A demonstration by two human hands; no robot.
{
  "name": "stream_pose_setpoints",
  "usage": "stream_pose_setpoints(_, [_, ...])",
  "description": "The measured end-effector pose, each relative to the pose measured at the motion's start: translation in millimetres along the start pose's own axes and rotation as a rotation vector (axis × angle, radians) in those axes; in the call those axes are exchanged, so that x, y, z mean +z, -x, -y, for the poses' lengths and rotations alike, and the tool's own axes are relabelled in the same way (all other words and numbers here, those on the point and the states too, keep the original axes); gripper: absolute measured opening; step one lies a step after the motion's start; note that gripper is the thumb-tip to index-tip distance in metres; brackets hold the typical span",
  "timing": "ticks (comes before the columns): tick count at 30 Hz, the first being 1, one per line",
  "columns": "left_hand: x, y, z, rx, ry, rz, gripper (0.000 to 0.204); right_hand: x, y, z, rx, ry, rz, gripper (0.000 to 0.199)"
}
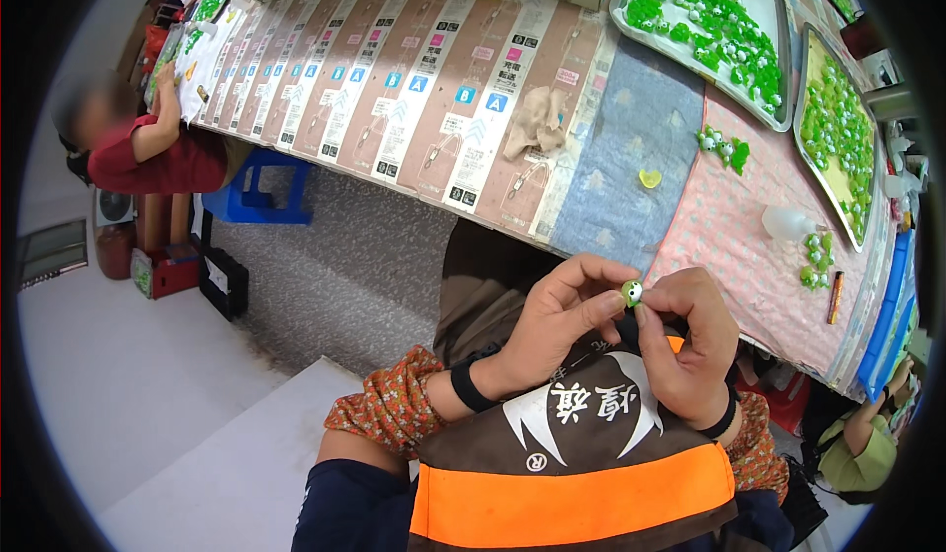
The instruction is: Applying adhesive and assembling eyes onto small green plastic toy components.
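Between my two hands, over my lap, is a small green-and-white toy figure [632, 294] with a dark-eyed, panda-like face. The thumb and index finger of my left hand [560, 323] pinch it from the left. My right hand [690, 340] is closed against its right side, thumb and index fingertips on it. Beyond them, on the table cloth, lie a yellow piece [649, 178] and a little group of green-and-white figures [724, 148]. More green figures [816, 260] sit to the right, beside a translucent white container [787, 223].
Two metal trays, one of green-and-white pieces [785, 108] and one of yellow-green pieces [844, 219], stand at the far right. A crumpled beige cloth [537, 123] and an orange marker [836, 298] lie on the table. A co-worker in red [158, 153] sits at left near a blue stool [266, 189].
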State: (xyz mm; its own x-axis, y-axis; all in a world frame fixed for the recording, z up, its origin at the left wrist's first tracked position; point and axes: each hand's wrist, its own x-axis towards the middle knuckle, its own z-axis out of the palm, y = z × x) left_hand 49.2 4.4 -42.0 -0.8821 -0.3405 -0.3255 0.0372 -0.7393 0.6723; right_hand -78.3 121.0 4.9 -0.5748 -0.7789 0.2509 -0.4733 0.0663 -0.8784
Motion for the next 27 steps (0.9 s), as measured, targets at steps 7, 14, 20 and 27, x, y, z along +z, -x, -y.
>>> stream_pose_setpoints(7, [-4.5,-1.8,6.3,0.019,0.008,0.013,0.018,-0.7,-1.4,-0.8,-0.062,0.026,0.025,0.022])
stream_pose_setpoints(14, [-9.5,-3.1,12.5,0.014,0.038,0.051,0.017,0.2,-2.1,0.5,-0.150,0.112,0.032,0.024])
stream_pose_setpoints(20, [-10.2,-3.7,17.1,0.016,0.097,0.088,0.017,0.2,-2.3,0.5,-0.179,0.137,0.059,0.025])
stream_pose_setpoints(27, [-12.2,-3.7,19.4,0.038,0.115,0.101,0.017,2.4,-4.6,1.4,-0.177,0.149,0.073,0.025])
